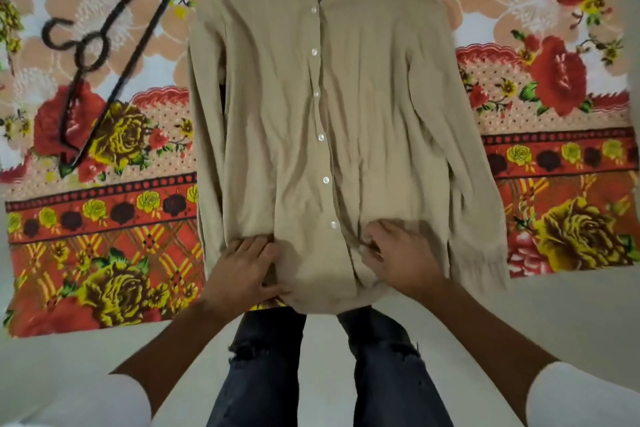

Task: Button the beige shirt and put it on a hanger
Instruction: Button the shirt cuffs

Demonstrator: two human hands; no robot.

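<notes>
A floral cloth [104,253] covers the surface, and I cannot tell what is under it. The beige shirt [381,114] lies spread flat on the cloth, front up, collar away from the person and hem towards them, sleeves laid down along its sides. This probably keeps the placket straight and within reach for buttoning. A black hanger [118,83] lies on the cloth beside the shirt's upper left, apart from it and untouched, likely waiting for the second part of the task. The person stands at the hem in dark jeans [263,374]. The left hand [242,270] lies on the lower left of the hem with its fingers fairly straight and flat, seemingly pressing the fabric down so it does not slide. The right hand [401,260] sits just right of the placket, its fingers [372,236] curled in and pinching a fold of the shirt. A row of pale buttons runs down the centre and looks closed. The lowest button [333,225] sits between the two hands, just beside the right hand's fingers, so the work appears to be on the last stretch near the hem.
</notes>
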